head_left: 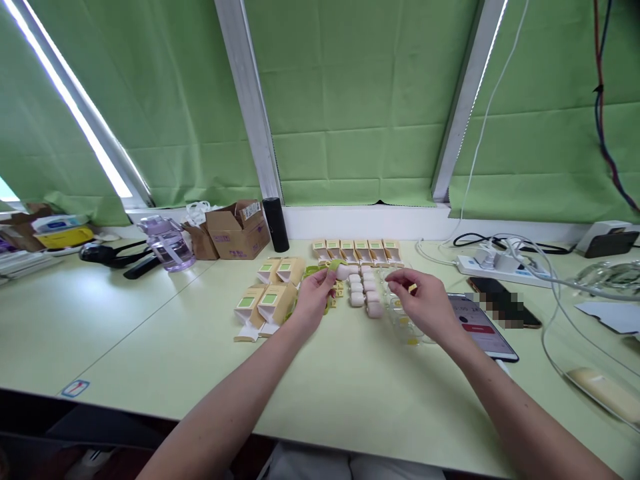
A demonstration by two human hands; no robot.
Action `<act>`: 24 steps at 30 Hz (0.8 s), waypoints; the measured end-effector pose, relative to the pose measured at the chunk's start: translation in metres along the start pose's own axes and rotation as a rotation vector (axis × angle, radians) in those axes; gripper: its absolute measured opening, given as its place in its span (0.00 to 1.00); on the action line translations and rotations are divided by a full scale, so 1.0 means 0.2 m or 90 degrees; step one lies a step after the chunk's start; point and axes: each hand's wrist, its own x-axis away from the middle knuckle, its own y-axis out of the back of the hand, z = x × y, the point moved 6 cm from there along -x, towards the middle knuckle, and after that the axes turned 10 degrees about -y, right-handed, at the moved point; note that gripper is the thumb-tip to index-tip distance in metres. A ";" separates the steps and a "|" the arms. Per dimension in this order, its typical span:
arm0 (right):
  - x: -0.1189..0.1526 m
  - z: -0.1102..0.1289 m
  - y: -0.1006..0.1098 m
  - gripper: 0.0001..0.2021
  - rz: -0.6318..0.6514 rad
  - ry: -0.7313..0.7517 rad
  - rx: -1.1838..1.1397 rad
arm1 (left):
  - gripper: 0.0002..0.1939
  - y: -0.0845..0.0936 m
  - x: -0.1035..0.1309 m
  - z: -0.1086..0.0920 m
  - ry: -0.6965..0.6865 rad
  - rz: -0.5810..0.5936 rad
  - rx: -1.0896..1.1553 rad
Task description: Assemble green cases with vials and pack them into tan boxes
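My left hand (318,291) is closed, fingertips pinching a green strap (336,264) beside a small white rounded case (346,271). More green straps lie partly hidden behind that hand, near small yellow pieces (339,289). Between my hands, small white rounded cases (371,295) stand in two rows on the table. My right hand (420,300) is over clear plastic trays (404,325) with yellow bits in them. Its thumb and forefinger are pressed together; what they hold, if anything, is too small to make out, though a yellow spot shows between the fingers.
Opened cream boxes with green labels (273,301) stand left of my hands, and a row of open boxes (356,252) is behind. At right lie a tablet (485,327), a phone (505,303), a power strip (505,269) and cables. A bottle (169,245) and carton (237,232) are back left.
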 end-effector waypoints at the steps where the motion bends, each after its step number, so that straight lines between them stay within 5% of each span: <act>1: 0.03 0.01 0.02 0.08 -0.003 0.045 0.100 | 0.27 0.00 0.00 0.00 0.006 -0.006 0.032; 6: 0.23 0.01 0.04 0.06 0.027 0.217 0.437 | 0.25 0.00 0.01 0.01 0.036 -0.042 0.125; 15: 0.35 -0.06 -0.01 0.06 0.094 0.242 0.599 | 0.23 0.00 0.01 0.04 0.080 -0.069 0.193; 19: 0.34 -0.01 -0.03 0.09 0.126 0.220 0.518 | 0.20 0.00 0.00 0.04 0.077 -0.063 0.198; 24: 0.22 0.13 -0.06 0.05 0.194 0.148 0.105 | 0.22 0.02 0.00 0.04 0.068 -0.072 0.195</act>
